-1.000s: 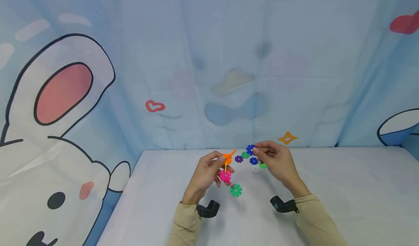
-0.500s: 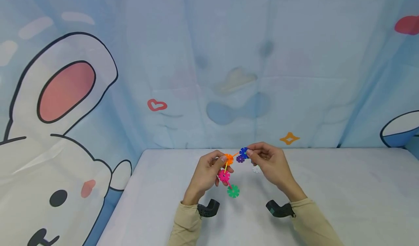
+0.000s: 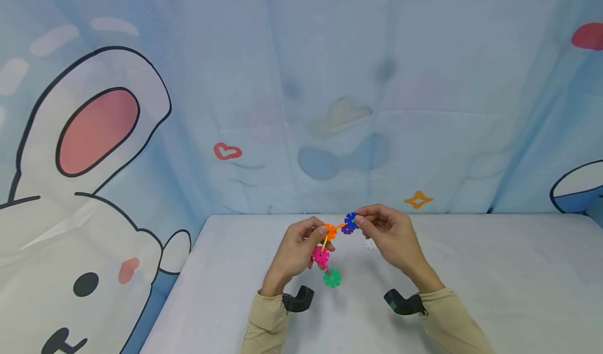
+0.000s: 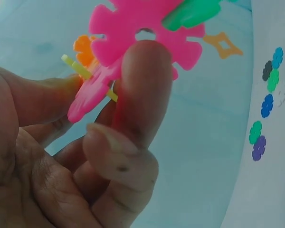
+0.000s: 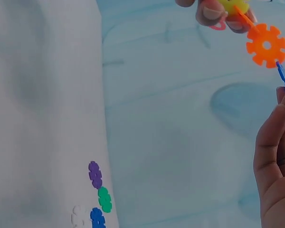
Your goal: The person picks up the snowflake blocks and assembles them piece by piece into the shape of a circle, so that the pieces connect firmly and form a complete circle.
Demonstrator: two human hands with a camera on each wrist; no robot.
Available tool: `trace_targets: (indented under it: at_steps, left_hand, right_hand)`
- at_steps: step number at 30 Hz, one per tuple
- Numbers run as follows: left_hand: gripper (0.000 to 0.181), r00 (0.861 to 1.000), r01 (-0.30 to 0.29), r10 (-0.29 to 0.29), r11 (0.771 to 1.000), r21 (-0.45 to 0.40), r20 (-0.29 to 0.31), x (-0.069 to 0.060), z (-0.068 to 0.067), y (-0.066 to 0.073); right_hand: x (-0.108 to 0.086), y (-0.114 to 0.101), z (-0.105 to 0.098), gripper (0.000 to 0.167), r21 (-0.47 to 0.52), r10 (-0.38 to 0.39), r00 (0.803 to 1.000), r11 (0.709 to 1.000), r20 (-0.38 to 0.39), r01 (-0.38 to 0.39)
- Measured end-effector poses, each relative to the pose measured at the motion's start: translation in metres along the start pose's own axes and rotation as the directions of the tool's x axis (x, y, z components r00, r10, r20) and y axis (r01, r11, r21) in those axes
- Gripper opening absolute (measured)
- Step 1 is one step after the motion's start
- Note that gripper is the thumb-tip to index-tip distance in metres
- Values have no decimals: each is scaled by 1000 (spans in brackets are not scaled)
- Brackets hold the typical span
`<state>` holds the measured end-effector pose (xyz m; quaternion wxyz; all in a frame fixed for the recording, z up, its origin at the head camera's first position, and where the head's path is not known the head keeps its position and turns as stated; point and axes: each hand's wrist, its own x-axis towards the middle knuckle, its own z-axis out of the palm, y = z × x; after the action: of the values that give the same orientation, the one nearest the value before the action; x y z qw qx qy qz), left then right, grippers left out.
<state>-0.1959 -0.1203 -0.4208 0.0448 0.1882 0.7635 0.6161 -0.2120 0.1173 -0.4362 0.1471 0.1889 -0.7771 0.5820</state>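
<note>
My left hand [image 3: 294, 252] pinches a linked chain of notched plastic snowflake discs above the table. An orange disc [image 3: 331, 232] is at its upper part, a yellow disc [image 5: 232, 5] is by the left fingertips, pink discs [image 4: 107, 28] follow, and a green disc [image 3: 332, 278] hangs lowest. My right hand [image 3: 394, 239] pinches a blue disc [image 3: 350, 220] between thumb and fingers. In the right wrist view the blue disc, seen edge-on, meets the rim of an orange disc [image 5: 258, 50]; how deep its slot sits cannot be told.
Loose snowflake discs lie near the white table's [image 3: 212, 291] back edge, among them purple [image 4: 259, 148], green [image 4: 255, 132], blue [image 4: 267, 106], white [image 4: 281, 94] and black [image 4: 267, 71] ones. A printed blue curtain [image 3: 264, 81] hangs behind the table.
My right hand has moved left with the blue disc, bringing it from apart to the end of the orange piece. The chain's green end has swung slightly left and down.
</note>
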Motion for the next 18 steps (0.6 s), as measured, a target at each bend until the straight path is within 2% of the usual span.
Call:
trace_targets:
  at_steps: [4,12,18]
  left_hand:
    - [25,1000,-20,20,1000,16,3,0,1,1]
    - [27,997,-72,74,994,80,-25,-1,3,3]
    - [32,994,-105,108,990,89,-29,0,3,1]
  right_hand:
    - [0,-1,1,13,11,-14,1000,1000,16,13]
    - [-3,-4,5,11,19,-21,1000,1000,-23,21]
    - [-4,-4,11,7,49,-57,998,997,-30,59]
